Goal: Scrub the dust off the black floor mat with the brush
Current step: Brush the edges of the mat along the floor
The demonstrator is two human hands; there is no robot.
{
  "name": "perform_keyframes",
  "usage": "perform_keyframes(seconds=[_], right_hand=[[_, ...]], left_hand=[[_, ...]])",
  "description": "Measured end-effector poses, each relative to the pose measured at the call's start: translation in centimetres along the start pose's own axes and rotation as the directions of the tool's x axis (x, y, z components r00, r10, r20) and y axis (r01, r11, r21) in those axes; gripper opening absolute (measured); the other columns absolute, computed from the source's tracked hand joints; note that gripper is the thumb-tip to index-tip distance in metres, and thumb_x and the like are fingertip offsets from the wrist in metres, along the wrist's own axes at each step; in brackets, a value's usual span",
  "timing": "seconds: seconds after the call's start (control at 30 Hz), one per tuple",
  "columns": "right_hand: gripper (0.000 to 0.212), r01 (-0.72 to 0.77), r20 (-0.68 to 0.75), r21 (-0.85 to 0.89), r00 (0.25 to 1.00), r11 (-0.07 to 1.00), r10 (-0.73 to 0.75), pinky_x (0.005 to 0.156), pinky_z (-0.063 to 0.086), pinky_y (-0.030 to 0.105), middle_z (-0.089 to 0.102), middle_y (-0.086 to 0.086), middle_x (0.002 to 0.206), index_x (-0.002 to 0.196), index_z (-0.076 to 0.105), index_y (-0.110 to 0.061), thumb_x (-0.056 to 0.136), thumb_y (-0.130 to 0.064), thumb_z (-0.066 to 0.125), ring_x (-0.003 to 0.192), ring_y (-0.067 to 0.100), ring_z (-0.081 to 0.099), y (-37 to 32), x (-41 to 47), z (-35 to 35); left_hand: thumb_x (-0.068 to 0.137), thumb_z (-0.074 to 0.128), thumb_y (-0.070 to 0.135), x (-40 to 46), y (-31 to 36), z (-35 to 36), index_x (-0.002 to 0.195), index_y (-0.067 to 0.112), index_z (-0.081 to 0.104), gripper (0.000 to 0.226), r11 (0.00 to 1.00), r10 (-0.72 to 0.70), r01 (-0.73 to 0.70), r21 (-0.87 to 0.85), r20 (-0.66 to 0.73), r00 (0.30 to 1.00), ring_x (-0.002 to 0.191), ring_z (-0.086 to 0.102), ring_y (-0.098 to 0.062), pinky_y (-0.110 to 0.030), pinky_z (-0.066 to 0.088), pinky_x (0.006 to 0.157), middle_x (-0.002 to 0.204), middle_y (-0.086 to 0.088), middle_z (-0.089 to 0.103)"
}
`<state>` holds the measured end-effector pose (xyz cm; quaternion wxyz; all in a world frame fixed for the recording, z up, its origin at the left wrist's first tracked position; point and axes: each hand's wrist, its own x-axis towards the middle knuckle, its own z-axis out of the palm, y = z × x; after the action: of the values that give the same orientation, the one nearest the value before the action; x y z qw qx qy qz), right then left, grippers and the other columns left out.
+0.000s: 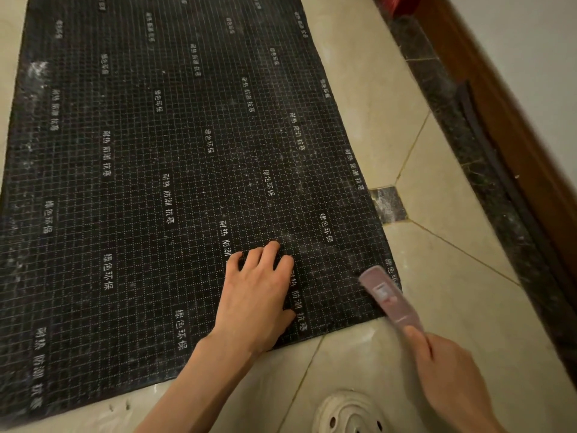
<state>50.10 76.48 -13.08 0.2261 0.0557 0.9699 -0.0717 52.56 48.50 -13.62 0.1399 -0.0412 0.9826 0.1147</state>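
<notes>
The black floor mat (150,157) lies flat on the beige tiled floor, printed with a white dotted grid and white characters; pale dust speckles show near its left edge and right side. My left hand (259,292) presses on the mat near its near right corner, fingers spread. My right hand (449,373) grips the handle of a pinkish brush (385,295), whose blurred head sits on the mat's near right corner at the edge.
Beige tiles (443,195) with a dark inset square (388,204) border the mat on the right. A dark stone strip and brown wooden baseboard (505,129) run along the wall. A pale perforated clog (346,414) shows at the bottom edge.
</notes>
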Motion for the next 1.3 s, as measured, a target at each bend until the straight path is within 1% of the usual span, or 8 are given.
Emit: perform_keyframes(seconds=[0.23, 0.4, 0.6, 0.8, 0.97, 1.03, 1.17, 1.3], right_hand=[[0.057, 0.087, 0.163, -0.023, 0.983, 0.996, -0.082, 0.076, 0.049, 0.036, 0.07, 0.0, 0.088, 0.082, 0.063, -0.024, 0.093, -0.063, 0.023, 0.082, 0.023, 0.06, -3.8, -2.6, 1.6], [0.063, -0.184, 0.015, -0.004, 0.983, 0.983, 0.184, 0.085, 0.049, 0.04, 0.072, 0.016, 0.107, 0.11, 0.074, -0.014, 0.098, -0.058, 0.029, 0.095, 0.034, 0.064, 1.1, 0.8, -1.7], [0.051, 0.111, 0.146, -0.051, 0.984, 0.992, -0.103, 0.076, 0.047, 0.036, 0.069, 0.0, 0.089, 0.085, 0.065, -0.024, 0.101, -0.056, 0.029, 0.092, 0.027, 0.066, -3.2, -2.1, 1.4], [0.06, 0.026, 0.016, 0.063, 1.0, 0.998, -0.027, 0.066, 0.049, 0.041, 0.069, 0.007, 0.075, 0.071, 0.063, -0.013, 0.102, -0.051, 0.028, 0.069, 0.027, 0.061, -3.1, -0.1, -0.9], [0.055, 0.403, 0.29, -0.001, 0.876, 0.915, -0.385, 0.063, 0.052, 0.029, 0.064, -0.007, 0.074, 0.084, 0.059, -0.025, 0.1, -0.059, 0.019, 0.067, 0.009, 0.062, -9.4, -3.9, 1.7], [0.052, 0.381, 0.297, 0.023, 0.88, 0.924, -0.37, 0.055, 0.046, 0.022, 0.061, -0.007, 0.069, 0.073, 0.054, -0.026, 0.101, -0.059, 0.024, 0.061, 0.006, 0.058, -9.3, -3.2, 1.8], [0.064, 0.2, 0.117, 0.044, 0.972, 0.979, -0.204, 0.057, 0.055, 0.039, 0.063, -0.002, 0.062, 0.065, 0.058, -0.02, 0.093, -0.063, 0.021, 0.055, 0.012, 0.061, -5.1, 0.2, -0.6], [0.055, 0.278, 0.178, 0.102, 0.94, 0.955, -0.292, 0.057, 0.054, 0.038, 0.063, -0.003, 0.064, 0.069, 0.061, -0.022, 0.101, -0.053, 0.03, 0.057, 0.014, 0.061, -7.7, -0.7, 1.1]], left_hand=[[0.083, 0.069, 0.049, -0.1, 0.1, 0.0, 0.146, 0.027, 0.032, 0.076, 1.0, -0.002, 0.002, -0.015, -0.011, 1.0, 0.146, 0.021, -0.025, -0.052, 0.015, 0.121, 0.161, -0.005, 0.017], [0.084, 0.069, 0.05, -0.1, 0.0, 0.0, 0.145, 0.027, 0.032, 0.075, 1.0, 0.006, -0.006, 0.001, -0.001, 1.0, 0.147, 0.021, -0.025, -0.052, 0.014, 0.121, 0.162, -0.005, 0.017], [0.082, 0.07, 0.05, -0.1, 0.2, -0.2, 0.145, 0.027, 0.034, 0.076, 1.0, -0.007, 0.007, -0.03, -0.011, 1.0, 0.146, 0.023, -0.025, -0.051, 0.015, 0.12, 0.161, -0.004, 0.019], [0.073, 0.078, 0.056, -1.4, -0.7, -0.4, 0.136, 0.023, 0.049, 0.078, 0.997, -0.072, 0.072, 0.003, -0.015, 0.997, 0.142, 0.034, -0.029, -0.053, 0.024, 0.117, 0.156, -0.01, 0.033], [0.061, 0.082, 0.061, -3.8, -1.2, 0.3, 0.125, 0.02, 0.06, 0.079, 0.974, -0.221, 0.217, -0.066, -0.051, 0.974, 0.13, 0.048, -0.031, -0.058, 0.037, 0.109, 0.14, -0.012, 0.052], [0.057, 0.085, 0.059, -5.0, -1.4, 0.6, 0.126, 0.02, 0.06, 0.082, 0.969, -0.24, 0.237, -0.072, -0.031, 0.97, 0.128, 0.049, -0.032, -0.059, 0.037, 0.108, 0.139, -0.012, 0.052], [0.06, 0.085, 0.056, -6.2, -1.7, 0.6, 0.134, 0.023, 0.053, 0.088, 0.961, -0.274, 0.273, -0.053, -0.013, 0.962, 0.133, 0.043, -0.031, -0.056, 0.031, 0.112, 0.146, -0.01, 0.045], [0.065, 0.085, 0.05, -5.5, -1.0, 0.4, 0.13, 0.019, 0.053, 0.079, 0.954, -0.29, 0.286, -0.091, -0.029, 0.957, 0.129, 0.043, -0.031, -0.054, 0.029, 0.112, 0.142, -0.012, 0.044]])
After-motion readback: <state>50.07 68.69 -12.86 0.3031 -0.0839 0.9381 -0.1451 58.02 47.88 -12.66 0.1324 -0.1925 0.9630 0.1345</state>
